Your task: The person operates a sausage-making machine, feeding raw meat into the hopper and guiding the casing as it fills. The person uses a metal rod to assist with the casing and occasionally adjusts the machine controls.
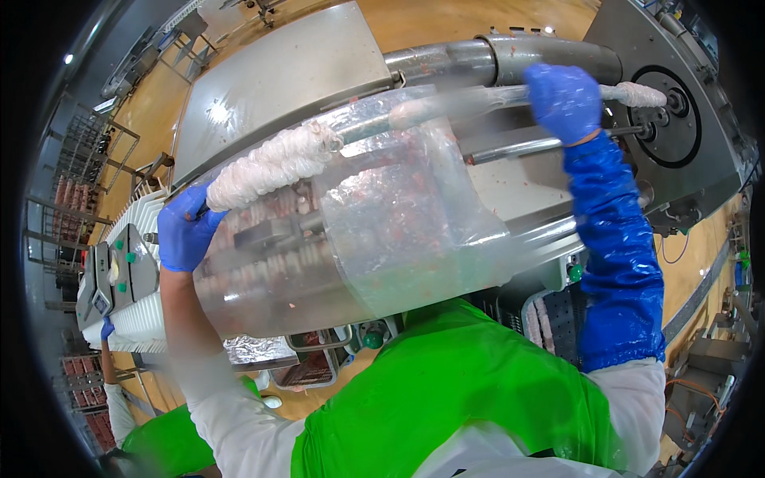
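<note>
A long metal filling tube [366, 125] runs across a stuffing machine, with a thick, bunched white sausage casing [275, 163] on its left part. My left hand [187, 225], in a blue glove, is closed around the left end of this bunch. Far to the right, my right hand [564, 103], gloved and in a long blue sleeve cover, makes a fist around the tube; it is slightly blurred. A smaller bunch of white casing [640, 95] sits just beyond it, by the machine's round plate [663, 115]. The fingertips of both hands are partly hidden.
A clear plastic cover [398, 215] with pinkish scraps lies below the tube. Behind it are a steel lid [279, 80] and a thick steel pipe [550, 60]. A white-slatted conveyor [147, 307] and a co-worker's gloved hand [107, 327] are at left. Racks [76, 207] hold meat products.
</note>
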The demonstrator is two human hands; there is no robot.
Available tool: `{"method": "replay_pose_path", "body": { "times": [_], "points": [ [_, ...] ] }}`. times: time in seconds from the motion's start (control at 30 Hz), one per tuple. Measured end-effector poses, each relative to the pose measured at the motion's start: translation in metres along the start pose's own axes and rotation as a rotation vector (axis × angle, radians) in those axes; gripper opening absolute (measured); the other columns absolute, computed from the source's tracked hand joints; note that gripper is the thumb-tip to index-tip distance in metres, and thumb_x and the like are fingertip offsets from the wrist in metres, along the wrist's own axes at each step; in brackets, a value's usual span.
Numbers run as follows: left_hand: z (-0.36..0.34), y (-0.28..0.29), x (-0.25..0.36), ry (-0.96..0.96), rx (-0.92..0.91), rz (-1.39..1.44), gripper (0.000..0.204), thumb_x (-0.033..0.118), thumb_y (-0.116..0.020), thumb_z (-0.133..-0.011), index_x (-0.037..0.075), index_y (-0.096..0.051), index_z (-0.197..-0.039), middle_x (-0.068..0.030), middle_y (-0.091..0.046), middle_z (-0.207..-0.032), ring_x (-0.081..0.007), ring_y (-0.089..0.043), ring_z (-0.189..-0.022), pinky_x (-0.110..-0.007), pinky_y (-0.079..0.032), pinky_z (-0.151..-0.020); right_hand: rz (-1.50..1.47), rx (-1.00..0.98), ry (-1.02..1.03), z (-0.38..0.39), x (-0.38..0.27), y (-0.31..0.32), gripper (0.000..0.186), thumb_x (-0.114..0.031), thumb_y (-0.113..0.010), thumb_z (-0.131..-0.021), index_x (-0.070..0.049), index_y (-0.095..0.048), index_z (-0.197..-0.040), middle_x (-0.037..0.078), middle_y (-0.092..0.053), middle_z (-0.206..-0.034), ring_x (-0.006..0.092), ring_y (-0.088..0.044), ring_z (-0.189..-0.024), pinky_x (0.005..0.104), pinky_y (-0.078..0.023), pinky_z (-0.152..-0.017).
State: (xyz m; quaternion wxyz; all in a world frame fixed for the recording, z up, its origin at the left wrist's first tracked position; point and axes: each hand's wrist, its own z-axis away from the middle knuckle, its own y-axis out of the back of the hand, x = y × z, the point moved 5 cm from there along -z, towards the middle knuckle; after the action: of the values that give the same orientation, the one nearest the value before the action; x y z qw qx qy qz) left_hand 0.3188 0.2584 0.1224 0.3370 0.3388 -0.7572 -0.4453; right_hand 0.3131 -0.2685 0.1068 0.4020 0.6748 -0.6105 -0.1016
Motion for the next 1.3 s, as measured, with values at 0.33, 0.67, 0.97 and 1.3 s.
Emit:
{"method": "replay_pose_path", "body": {
  "times": [0.33,0.67,0.97,1.3],
  "points": [
    [-0.004,-0.002,0.003,-0.032,0.011,0.033,0.031,0.015,-0.08,-0.081,0.004,-0.073,-0.109,-0.0141,-0.071,-0.09,-0.0305,-0.068,-0.077,-0.035,-0.053,-0.07,-0.133,0.139,0.034,-0.013,-0.044,0.021,0.017,-0.025,-0.059,-0.097,-0.015,-0.072,-0.095,0.006,-0.072,-0.091,0.0283,-0.068,-0.077,0.0422,-0.053,-0.064],
    [-0.005,0.0,0.005,-0.057,0.008,0.011,0.031,0.016,-0.08,-0.081,0.004,-0.073,-0.108,-0.0134,-0.069,-0.087,-0.0292,-0.066,-0.074,-0.035,-0.052,-0.069,-0.001,0.182,0.04,0.037,0.051,0.004,0.01,-0.017,-0.063,-0.09,-0.013,-0.07,-0.097,0.006,-0.072,-0.088,0.0297,-0.069,-0.075,0.0417,-0.055,-0.067],
    [-0.001,0.001,0.0,0.035,-0.025,0.092,0.03,0.016,-0.079,-0.083,0.004,-0.073,-0.11,-0.0129,-0.073,-0.092,-0.0243,-0.07,-0.079,-0.033,-0.054,-0.072,-0.051,0.075,-0.059,-0.004,-0.012,0.001,0.017,-0.022,-0.06,-0.096,-0.011,-0.072,-0.092,0.01,-0.072,-0.087,0.0301,-0.069,-0.077,0.0425,-0.054,-0.07],
    [-0.005,-0.001,0.003,0.062,-0.043,0.13,0.033,0.016,-0.079,-0.084,0.004,-0.072,-0.113,-0.0131,-0.074,-0.097,-0.0243,-0.071,-0.083,-0.032,-0.054,-0.077,-0.129,0.155,-0.024,0.006,-0.01,0.008,0.017,-0.02,-0.06,-0.096,-0.011,-0.072,-0.09,0.011,-0.073,-0.086,0.0308,-0.07,-0.079,0.0418,-0.054,-0.072]
  ]
}}
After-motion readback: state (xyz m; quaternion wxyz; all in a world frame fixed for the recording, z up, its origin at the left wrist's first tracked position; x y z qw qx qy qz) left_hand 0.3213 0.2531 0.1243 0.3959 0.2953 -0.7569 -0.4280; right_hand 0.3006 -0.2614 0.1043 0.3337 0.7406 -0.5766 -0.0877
